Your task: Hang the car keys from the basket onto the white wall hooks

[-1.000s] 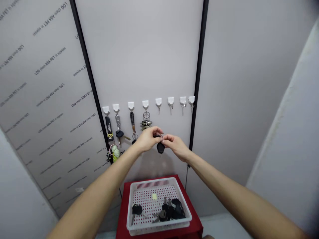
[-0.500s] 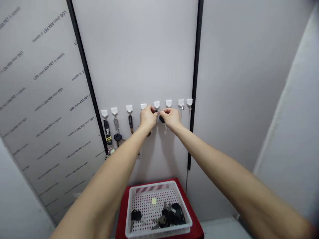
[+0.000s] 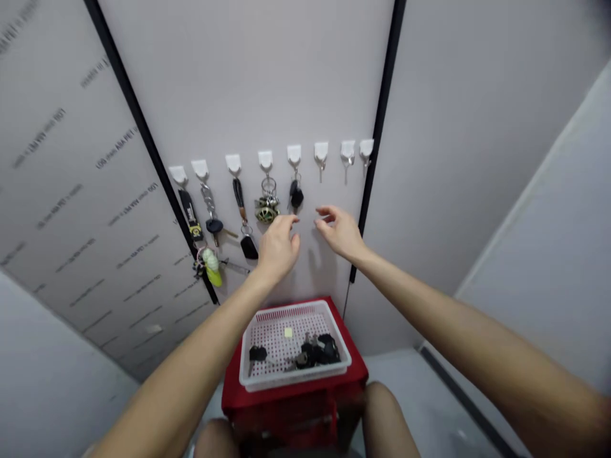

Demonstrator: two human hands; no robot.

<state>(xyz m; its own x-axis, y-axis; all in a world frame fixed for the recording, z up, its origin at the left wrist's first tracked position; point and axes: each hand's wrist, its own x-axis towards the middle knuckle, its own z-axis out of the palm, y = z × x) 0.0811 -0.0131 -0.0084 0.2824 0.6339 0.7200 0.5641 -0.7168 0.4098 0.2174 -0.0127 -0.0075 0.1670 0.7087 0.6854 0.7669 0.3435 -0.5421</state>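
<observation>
Your left hand (image 3: 279, 248) and right hand (image 3: 342, 235), loosely open and apparently empty, lie below the black key (image 3: 296, 198), hung from its hook (image 3: 294, 154) at the left's one o'clock. Brushing the bronze pendant (image 3: 266, 213), at the left's eleven o'clock, could unhook it.

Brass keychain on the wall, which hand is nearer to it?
Left. The left hand is just below the brass keychain in the picture; the right hand is farther off, to its right.

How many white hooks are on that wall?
8, in one row, left to right: first hook, second hook, third hook, fourth hook, fifth hook, each with something hanging; then sixth hook, seventh hook, eighth hook. None seems hidden.
</observation>
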